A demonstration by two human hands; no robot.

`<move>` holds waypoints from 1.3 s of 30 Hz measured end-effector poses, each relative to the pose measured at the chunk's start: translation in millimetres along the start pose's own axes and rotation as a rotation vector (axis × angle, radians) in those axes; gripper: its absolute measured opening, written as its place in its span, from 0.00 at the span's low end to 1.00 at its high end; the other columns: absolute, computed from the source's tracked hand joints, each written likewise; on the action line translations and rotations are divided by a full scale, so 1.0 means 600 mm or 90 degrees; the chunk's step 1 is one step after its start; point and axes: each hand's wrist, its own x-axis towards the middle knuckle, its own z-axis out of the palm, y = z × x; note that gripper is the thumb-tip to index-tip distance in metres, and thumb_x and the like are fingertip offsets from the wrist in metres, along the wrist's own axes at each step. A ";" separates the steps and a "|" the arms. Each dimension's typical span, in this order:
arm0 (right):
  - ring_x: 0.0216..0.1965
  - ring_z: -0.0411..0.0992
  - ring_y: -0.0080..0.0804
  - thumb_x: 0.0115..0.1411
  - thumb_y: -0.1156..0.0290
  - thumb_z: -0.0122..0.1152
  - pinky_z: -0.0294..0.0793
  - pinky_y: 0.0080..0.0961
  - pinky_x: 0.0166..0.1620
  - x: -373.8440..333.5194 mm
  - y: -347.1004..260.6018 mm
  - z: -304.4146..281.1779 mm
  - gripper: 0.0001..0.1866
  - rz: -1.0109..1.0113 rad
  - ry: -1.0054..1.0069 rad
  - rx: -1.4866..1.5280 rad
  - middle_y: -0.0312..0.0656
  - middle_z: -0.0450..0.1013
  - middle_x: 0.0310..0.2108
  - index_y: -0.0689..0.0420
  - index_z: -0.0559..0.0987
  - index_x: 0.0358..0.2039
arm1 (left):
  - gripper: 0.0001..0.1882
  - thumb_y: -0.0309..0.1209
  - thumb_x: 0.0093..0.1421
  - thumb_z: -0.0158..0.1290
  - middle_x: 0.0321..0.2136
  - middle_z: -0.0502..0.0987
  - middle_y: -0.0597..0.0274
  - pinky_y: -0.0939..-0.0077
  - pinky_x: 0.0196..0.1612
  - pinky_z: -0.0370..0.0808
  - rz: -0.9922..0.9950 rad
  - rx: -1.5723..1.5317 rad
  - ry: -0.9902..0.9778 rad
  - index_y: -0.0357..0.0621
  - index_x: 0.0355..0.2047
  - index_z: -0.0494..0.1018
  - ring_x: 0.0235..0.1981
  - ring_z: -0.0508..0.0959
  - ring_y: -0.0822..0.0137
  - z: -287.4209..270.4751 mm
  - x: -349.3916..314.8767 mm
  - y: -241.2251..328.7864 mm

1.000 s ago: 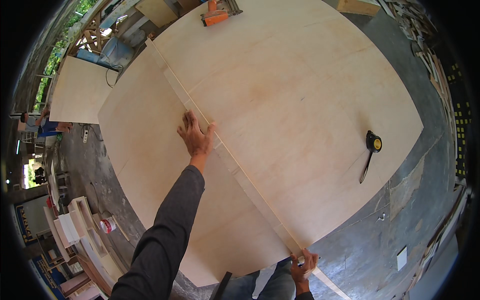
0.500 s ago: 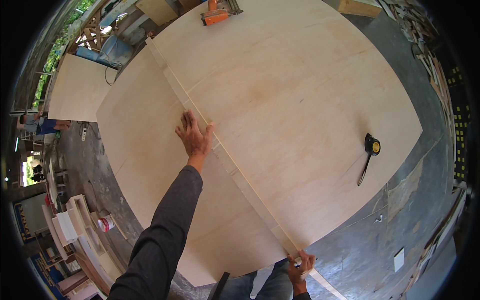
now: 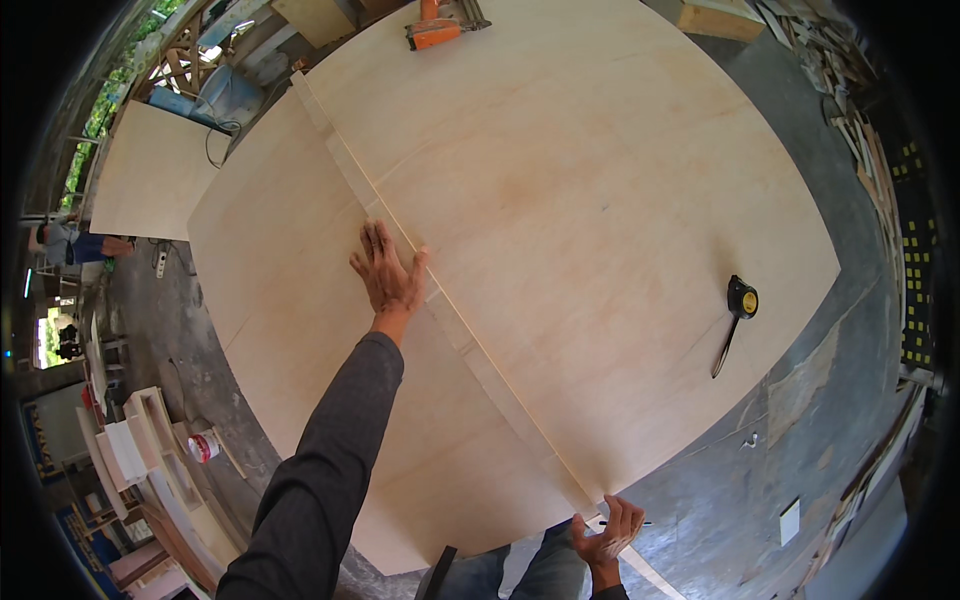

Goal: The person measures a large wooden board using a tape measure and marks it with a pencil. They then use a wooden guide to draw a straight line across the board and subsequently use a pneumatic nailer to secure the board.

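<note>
A long, narrow wooden strip (image 3: 480,366) lies across a large plywood sheet (image 3: 600,260), running from the far left edge to the near edge. My left hand (image 3: 390,275) is open, its palm and spread fingers pressed flat on the strip and the sheet beside it. At the near end of the strip, my right hand (image 3: 612,535) is by the sheet's edge with its fingers partly curled. A thin dark pen-like stick (image 3: 647,523) pokes out beside those fingers and seems held in them; the grip is partly hidden.
A black tape measure (image 3: 742,298) with a strap lies on the sheet's right side. An orange nail gun (image 3: 437,35) sits at its far edge. Scrap wood (image 3: 860,150) lines the right. Wooden frames (image 3: 165,470) and a small tub (image 3: 204,446) are at the left. A person (image 3: 75,245) is farther left.
My right hand has turned and its fingers have lifted and loosened from the strip's near end, so the dark stick now shows. My left hand stays in place on the strip.
</note>
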 end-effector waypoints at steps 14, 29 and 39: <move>0.44 0.72 0.34 0.57 0.69 0.62 0.69 0.33 0.44 0.441 -0.287 0.244 0.20 -0.487 0.030 0.031 0.41 0.73 0.51 0.58 0.78 0.51 | 0.41 0.58 0.73 0.26 0.76 0.43 0.55 0.36 0.73 0.36 0.025 0.003 -0.011 0.41 0.74 0.45 0.76 0.43 0.54 0.014 0.007 -0.007; 0.34 0.70 0.30 0.53 0.70 0.64 0.65 0.30 0.38 0.467 -0.310 0.261 0.08 -0.484 0.073 0.010 0.33 0.75 0.49 0.55 0.82 0.35 | 0.63 0.47 0.39 0.75 0.72 0.46 0.38 0.45 0.71 0.56 0.157 0.103 -0.157 0.34 0.70 0.54 0.74 0.47 0.45 -0.153 0.339 -0.104; 0.34 0.71 0.28 0.55 0.69 0.64 0.64 0.29 0.42 0.467 -0.303 0.260 0.18 -0.463 0.010 0.014 0.31 0.76 0.47 0.54 0.82 0.47 | 0.93 0.53 0.14 0.81 0.75 0.37 0.42 0.43 0.74 0.47 0.052 0.124 -0.313 0.33 0.73 0.32 0.77 0.40 0.49 -0.148 0.439 -0.104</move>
